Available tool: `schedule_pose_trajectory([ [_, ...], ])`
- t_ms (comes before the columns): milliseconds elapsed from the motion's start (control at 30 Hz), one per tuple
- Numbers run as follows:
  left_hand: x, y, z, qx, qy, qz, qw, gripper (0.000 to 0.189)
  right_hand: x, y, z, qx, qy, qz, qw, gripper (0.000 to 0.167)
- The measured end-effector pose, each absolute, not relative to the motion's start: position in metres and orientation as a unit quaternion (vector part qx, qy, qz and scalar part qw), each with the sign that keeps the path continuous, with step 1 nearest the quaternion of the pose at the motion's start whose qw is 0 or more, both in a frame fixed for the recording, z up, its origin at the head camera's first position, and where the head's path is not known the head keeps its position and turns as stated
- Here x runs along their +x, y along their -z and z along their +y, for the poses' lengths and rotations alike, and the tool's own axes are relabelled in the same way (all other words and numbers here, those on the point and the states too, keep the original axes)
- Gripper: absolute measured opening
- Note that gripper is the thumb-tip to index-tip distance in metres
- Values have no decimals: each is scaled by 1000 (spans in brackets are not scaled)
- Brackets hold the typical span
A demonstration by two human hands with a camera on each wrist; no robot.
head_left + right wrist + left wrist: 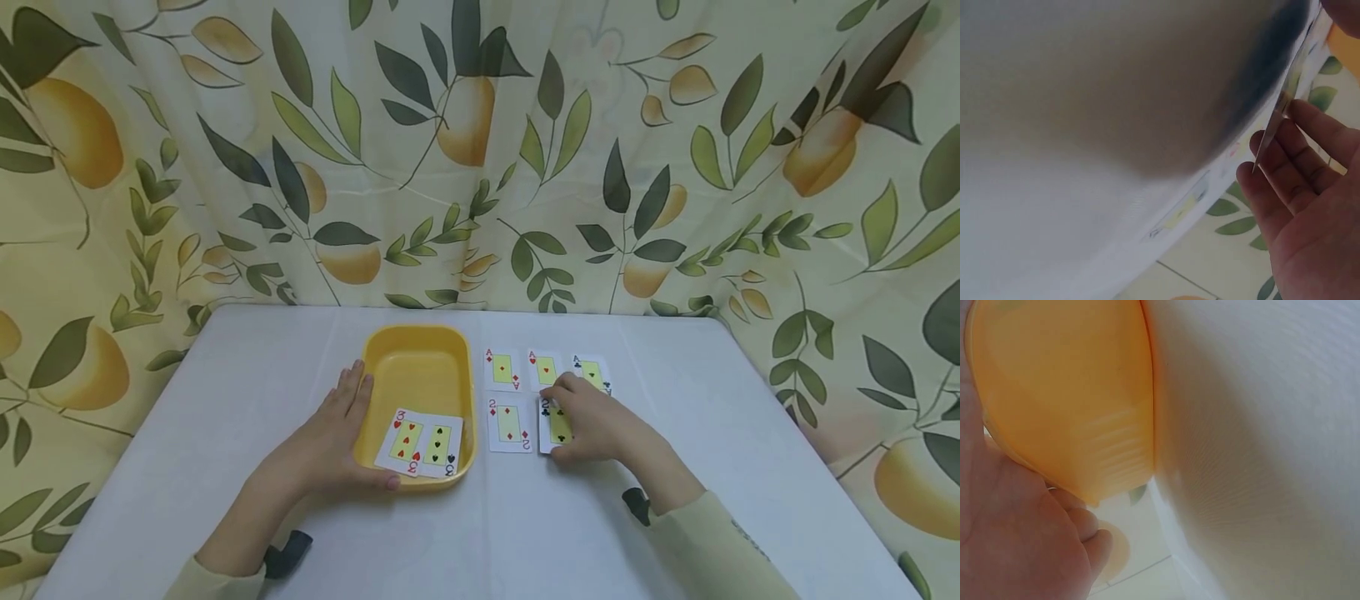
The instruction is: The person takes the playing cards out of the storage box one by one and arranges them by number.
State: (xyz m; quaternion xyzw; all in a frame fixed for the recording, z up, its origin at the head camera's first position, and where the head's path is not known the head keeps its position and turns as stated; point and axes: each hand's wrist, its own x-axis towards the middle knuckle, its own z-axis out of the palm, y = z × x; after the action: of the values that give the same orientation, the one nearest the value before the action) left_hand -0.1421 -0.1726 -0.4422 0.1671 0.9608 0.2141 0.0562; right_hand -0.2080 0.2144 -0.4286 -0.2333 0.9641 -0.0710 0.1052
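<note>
My right hand [600,425] pinches a two of clubs [559,427] by its edges, close over the table and to the right of the two of diamonds [508,423]. In the right wrist view, the held card [1275,122] shows nearly edge-on against the fingertips. Above these lie the ace of diamonds [502,369], ace of hearts [544,365] and ace of clubs [592,371], the last partly covered by the hand. With fingers extended, my left hand [330,442] rests along the left side of a yellow tray [420,337], thumb at its front rim.
Inside the tray, near its front, lie a three of hearts [403,442] and a three of spades [439,447], side by side. A white cloth covers the table [480,542]. Behind it hangs a curtain [495,167] printed with leaves and fruit.
</note>
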Motion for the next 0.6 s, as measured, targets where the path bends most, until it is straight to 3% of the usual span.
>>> schedule_pose_trajectory([
  [267,-141,443,-174,166,-213,961,60,150,-210,433,212,-221,68,966,117,83],
  [600,-141,441,-174,160,-211,962,65,151,-201,397,175,-268,93,957,60,83],
])
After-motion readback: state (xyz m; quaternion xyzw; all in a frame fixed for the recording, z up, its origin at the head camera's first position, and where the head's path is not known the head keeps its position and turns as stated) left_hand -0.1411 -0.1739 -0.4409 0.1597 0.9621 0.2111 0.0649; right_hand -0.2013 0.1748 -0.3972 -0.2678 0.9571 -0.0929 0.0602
